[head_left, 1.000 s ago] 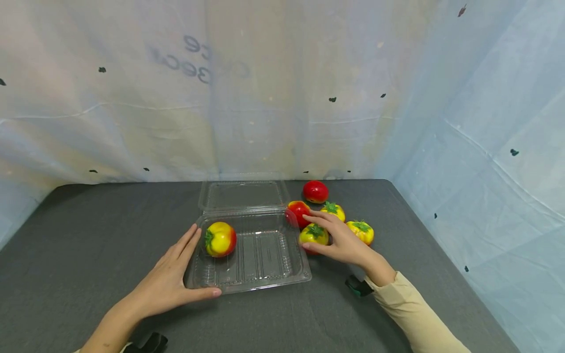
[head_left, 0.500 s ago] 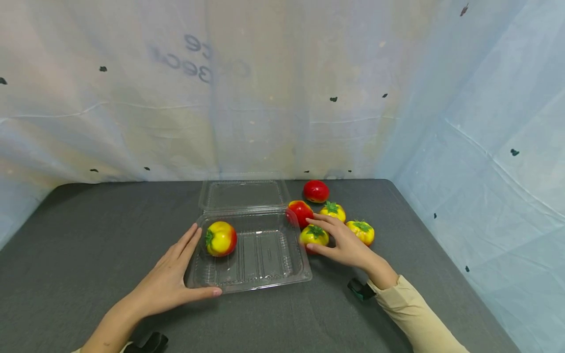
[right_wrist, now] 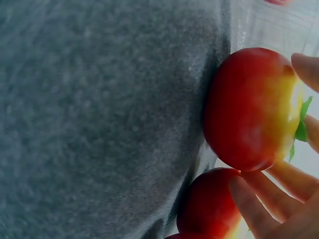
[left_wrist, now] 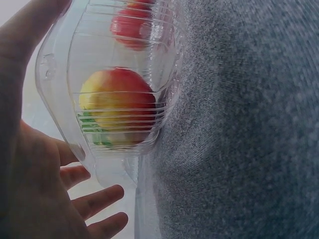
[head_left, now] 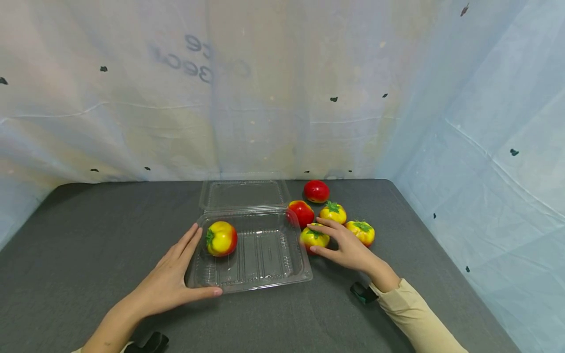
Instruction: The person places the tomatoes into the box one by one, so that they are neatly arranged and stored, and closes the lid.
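A clear plastic clamshell container (head_left: pixel 265 274) lies with its lid (head_left: pixel 247 193) folded back. Inside, on the left, sits a red-yellow fruit (head_left: pixel 222 239) with a green stem end. My left hand (head_left: pixel 169 279) rests at the container's left edge, fingers spread along the side and thumb at the front corner. Just right of the container, my right hand (head_left: pixel 348 247) reaches over a yellow-and-red fruit (right_wrist: pixel 254 109) with a green leafy top, like a persimmon. Its thumb is at the near side, and its other fingers spread over the top and far side.
Beyond the right hand lie several similar fruits: a red-yellow one (head_left: pixel 301 214) against the container, a red one (head_left: pixel 316 191) at the back, and yellow ones (head_left: pixel 333 212) to the right. A pale plastic sheet (head_left: pixel 273 122) stands behind the dark grey table (head_left: pixel 110 235).
My right hand has shifted slightly right and toward me over the leafy-topped fruit, which has stayed in place. The left hand and the container have not moved.
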Available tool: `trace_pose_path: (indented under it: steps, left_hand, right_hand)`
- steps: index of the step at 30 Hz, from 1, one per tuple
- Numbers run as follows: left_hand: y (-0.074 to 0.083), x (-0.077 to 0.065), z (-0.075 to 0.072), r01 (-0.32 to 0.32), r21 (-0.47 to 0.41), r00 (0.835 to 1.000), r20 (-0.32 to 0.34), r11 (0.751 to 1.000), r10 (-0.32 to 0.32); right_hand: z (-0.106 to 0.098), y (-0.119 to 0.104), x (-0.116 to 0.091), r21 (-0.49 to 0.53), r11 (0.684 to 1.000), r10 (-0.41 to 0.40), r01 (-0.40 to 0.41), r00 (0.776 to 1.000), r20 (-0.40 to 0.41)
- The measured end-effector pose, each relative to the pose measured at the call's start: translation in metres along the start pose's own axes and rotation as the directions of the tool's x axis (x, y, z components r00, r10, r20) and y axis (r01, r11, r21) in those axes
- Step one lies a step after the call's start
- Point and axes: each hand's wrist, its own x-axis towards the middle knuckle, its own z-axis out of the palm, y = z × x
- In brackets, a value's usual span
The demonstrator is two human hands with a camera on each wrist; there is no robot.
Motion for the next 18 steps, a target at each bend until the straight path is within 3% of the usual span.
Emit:
trace_pose_path:
  steps: [18]
  left_hand:
    - [-0.0002,0.0004,0.0006,0.003,-0.005,1.0,-0.002,1.0,-0.003]
  right_hand:
    - [0.0055,0.0022,-0.0012,0.036,0.999,0.005,-0.004,1.0,-0.02]
